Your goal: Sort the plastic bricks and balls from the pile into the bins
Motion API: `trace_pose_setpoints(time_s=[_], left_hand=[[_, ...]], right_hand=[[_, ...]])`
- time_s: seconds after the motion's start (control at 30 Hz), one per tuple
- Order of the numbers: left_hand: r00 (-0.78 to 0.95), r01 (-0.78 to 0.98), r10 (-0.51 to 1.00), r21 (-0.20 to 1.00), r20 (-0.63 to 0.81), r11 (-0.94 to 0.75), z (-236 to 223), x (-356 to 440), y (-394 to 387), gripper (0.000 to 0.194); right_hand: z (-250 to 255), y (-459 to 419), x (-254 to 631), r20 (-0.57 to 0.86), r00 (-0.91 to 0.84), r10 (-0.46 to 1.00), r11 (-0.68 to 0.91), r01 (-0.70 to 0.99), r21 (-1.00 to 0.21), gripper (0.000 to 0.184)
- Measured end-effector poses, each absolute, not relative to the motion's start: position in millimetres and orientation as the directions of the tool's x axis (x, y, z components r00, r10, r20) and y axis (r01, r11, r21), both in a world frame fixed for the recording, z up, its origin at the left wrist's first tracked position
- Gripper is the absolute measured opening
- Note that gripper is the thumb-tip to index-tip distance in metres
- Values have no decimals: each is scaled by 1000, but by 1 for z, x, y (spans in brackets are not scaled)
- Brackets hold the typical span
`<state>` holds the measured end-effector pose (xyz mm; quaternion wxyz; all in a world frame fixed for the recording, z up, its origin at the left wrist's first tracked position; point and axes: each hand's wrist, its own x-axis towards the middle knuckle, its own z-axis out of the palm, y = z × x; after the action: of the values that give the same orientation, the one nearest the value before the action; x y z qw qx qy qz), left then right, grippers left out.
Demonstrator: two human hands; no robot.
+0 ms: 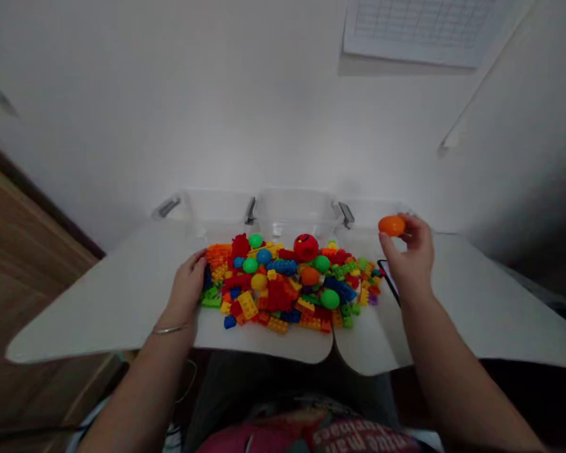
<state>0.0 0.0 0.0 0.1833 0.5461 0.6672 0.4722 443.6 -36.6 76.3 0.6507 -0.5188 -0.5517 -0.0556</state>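
Observation:
My right hand (412, 251) is raised above the table to the right of a pile of toys. Its thumb and fingers pinch a smooth orange ball (391, 226) that looks slightly oval. At the pile's left edge, my left hand (189, 280) rests on its side with fingers lying against orange building bricks (218, 253); some fingertips are hidden. The heap mixes bricks in several colours with plastic balls, among them a green ball (330, 299), a blue ball (264, 256), a yellow ball (259, 282) and another orange ball (310, 275). A larger red ball (306, 247) has dark markings.
Behind the pile, clear plastic bins (295, 204) with grey clips stand along the wall. A dark-edged flat object (390, 283) lies under my right forearm. The white table (104, 308) has a curved front edge with a seam. A printed sheet (417, 28) hangs on the wall.

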Motion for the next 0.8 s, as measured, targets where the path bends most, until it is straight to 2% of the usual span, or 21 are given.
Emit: trace_pose_setpoints(time_s=[0.1,0.17,0.27,0.33,0.4,0.47,0.53,0.6,0.63,0.7,0.77,0.8], left_hand=[[-294,591,898,801,327,-98,-3,-2,3,55],[-273,625,893,771,359,-119,-4,-3,4,55],[-255,675,891,729,375,-113,-5,-2,5,53],[-263,697,890,711,373,-92,-4,-2,5,51],[-283,717,873,692,398,-83,-4,-2,4,49],[-299,733,850,675,434,-87,-3,-2,4,49],[-302,734,839,672,452,-97,-3,-2,4,48],[-305,727,838,679,453,-103,-3,-2,3,47],[-307,723,836,683,454,-105,-3,-2,3,47],[-308,717,835,688,456,-111,-2,-2,2,45],[-297,718,841,686,452,-115,-2,-2,1,44],[-289,720,846,684,449,-117,-1,-2,1,44]], right_hand=[[89,-8,460,757,446,478,377,674,-635,48],[92,8,468,711,455,536,267,708,-654,47],[90,28,474,523,463,716,-19,762,-648,45],[90,38,476,353,467,811,-204,790,-578,42],[91,40,476,299,457,837,-266,819,-508,41],[91,24,470,444,410,796,-158,851,-502,42],[83,-11,457,671,291,683,122,859,-497,44],[65,-61,435,770,54,635,416,816,-400,45],[52,-87,423,778,-105,619,516,802,-302,44],[23,-130,400,717,-333,612,598,789,-144,42],[-2,-153,385,631,-400,665,561,825,-69,32],[-10,-157,382,601,-386,700,534,841,-82,27]])
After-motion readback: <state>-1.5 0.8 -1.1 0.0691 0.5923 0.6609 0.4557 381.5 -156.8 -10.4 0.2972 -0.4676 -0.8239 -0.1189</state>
